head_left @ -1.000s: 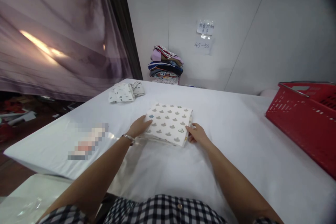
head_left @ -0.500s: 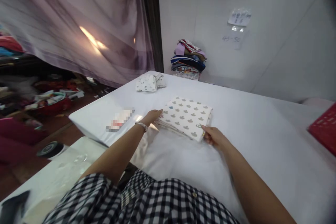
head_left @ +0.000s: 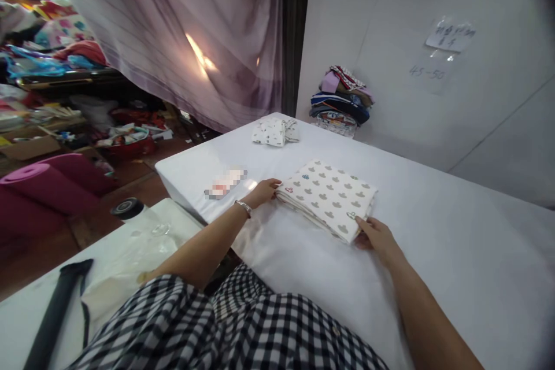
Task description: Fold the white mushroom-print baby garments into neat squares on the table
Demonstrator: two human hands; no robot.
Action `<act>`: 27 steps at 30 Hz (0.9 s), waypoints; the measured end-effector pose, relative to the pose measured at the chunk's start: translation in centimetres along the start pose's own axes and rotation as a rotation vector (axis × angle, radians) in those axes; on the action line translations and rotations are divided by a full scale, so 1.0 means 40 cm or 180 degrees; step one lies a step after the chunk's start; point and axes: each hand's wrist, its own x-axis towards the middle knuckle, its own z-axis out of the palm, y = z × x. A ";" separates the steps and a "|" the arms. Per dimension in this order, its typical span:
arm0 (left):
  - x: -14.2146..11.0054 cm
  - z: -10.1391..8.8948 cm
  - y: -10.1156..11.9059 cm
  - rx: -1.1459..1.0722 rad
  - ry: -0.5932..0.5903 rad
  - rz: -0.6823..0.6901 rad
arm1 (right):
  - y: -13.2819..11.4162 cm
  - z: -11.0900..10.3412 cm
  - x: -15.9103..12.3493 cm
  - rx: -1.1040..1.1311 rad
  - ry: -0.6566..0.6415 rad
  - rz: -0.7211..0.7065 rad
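Observation:
A white cloth (head_left: 326, 196) with a grey print and a few coloured motifs lies folded into a thick square on the white-covered table (head_left: 433, 243). My left hand (head_left: 265, 192) pinches its left corner. At its near right corner, my right hand (head_left: 376, 236) grips the edge, thumb on top and fingers underneath. Both hands are closed on the cloth. Farther back on the table rests another bunched white cloth (head_left: 273, 132) with small dark prints. Left of my left hand lies a blurred-out flat object (head_left: 225, 183).
A stack of folded clothes (head_left: 340, 98) stands behind the table against the wall. To the left, a lower white surface holds a dark long object (head_left: 58, 312), clear plastic and a black-topped container (head_left: 128, 208). A pink roll (head_left: 47, 185) and cluttered boxes lie beyond.
The view has swung left, so everything sits farther right in the picture. Both hands keep hold of the folded cloth's corners, and the cloth stays folded on the table.

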 end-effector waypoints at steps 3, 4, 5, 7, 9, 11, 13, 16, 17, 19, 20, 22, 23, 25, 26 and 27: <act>-0.013 -0.009 -0.017 0.0070 -0.0120 0.0231 | -0.003 0.019 -0.007 0.0253 -0.0014 0.0069; -0.018 -0.011 -0.022 0.0191 -0.0153 0.0395 | -0.005 0.024 -0.010 0.0286 -0.0009 0.0096; -0.022 -0.012 -0.027 0.0363 -0.0175 0.0578 | -0.007 0.028 -0.014 0.0304 0.0004 0.0123; -0.028 -0.011 -0.038 0.0801 -0.0193 0.0960 | -0.012 0.032 -0.022 0.0342 0.0034 0.0155; -0.028 -0.005 -0.047 0.1169 -0.0148 0.1280 | -0.015 0.035 -0.030 0.0416 0.0045 0.0176; -0.024 0.002 -0.054 0.1414 -0.0084 0.1565 | -0.013 0.039 -0.037 0.0542 -0.0033 0.0206; -0.018 0.008 -0.059 0.1560 -0.0006 0.1796 | -0.006 0.047 -0.041 0.0727 -0.0141 0.0255; -0.012 0.009 -0.066 0.1667 0.0034 0.2071 | 0.007 0.064 -0.043 0.1194 -0.0184 0.0210; -0.012 0.007 -0.067 0.1695 0.0034 0.2139 | 0.009 0.069 -0.044 0.1367 -0.0145 0.0152; -0.013 0.001 -0.070 0.1781 -0.0011 0.2231 | 0.009 0.078 -0.048 0.1656 -0.0061 0.0037; -0.013 -0.002 -0.071 0.1837 -0.0052 0.2272 | 0.008 0.081 -0.051 0.1752 -0.0039 0.0004; -0.014 -0.007 -0.072 0.1948 -0.0155 0.2378 | 0.004 0.082 -0.059 0.1766 0.0052 0.0012; -0.014 -0.009 -0.072 0.1982 -0.0191 0.2427 | 0.003 0.080 -0.063 0.1662 0.0145 0.0042; -0.014 -0.013 -0.071 0.1998 -0.0228 0.2475 | 0.004 0.074 -0.070 0.1265 0.0414 0.0101; -0.014 -0.015 -0.071 0.1986 -0.0238 0.2477 | 0.005 0.070 -0.073 0.1029 0.0544 0.0107; -0.014 -0.017 -0.071 0.1969 -0.0243 0.2470 | 0.006 0.066 -0.076 0.0827 0.0646 0.0093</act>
